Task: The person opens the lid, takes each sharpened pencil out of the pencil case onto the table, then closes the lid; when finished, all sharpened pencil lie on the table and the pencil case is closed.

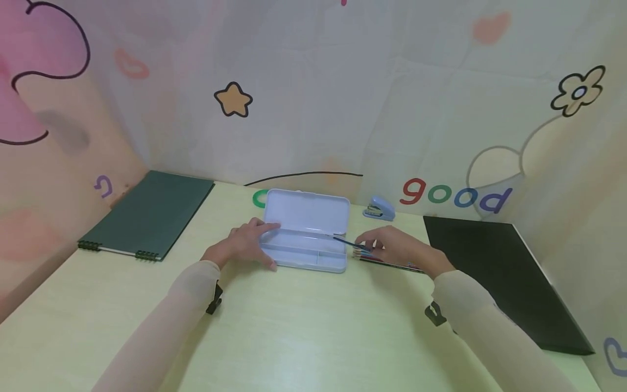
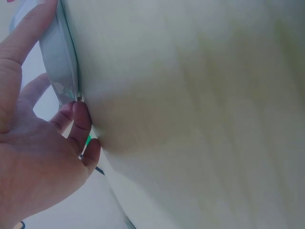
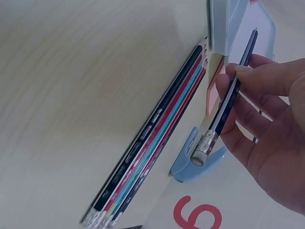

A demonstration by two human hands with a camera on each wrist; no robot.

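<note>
Dark blue pencil [image 3: 232, 98] pinched in right hand [image 1: 399, 247], tip over open case [image 1: 306, 231]; left hand [image 1: 247, 242] flat against case. Wrist view alone: eraser end, loose pencils [image 3: 152, 143] on counter [image 1: 303, 332].

Pencil case [image 1: 305, 231] lies between notebook [image 1: 147, 215] and folder [image 1: 499, 272].

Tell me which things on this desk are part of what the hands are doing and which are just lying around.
In use:
pencil case, steadied by left hand
dark pencil, pinched by right hand
row of pencils

Lying about:
green notebook
black folder
blue stapler
</note>
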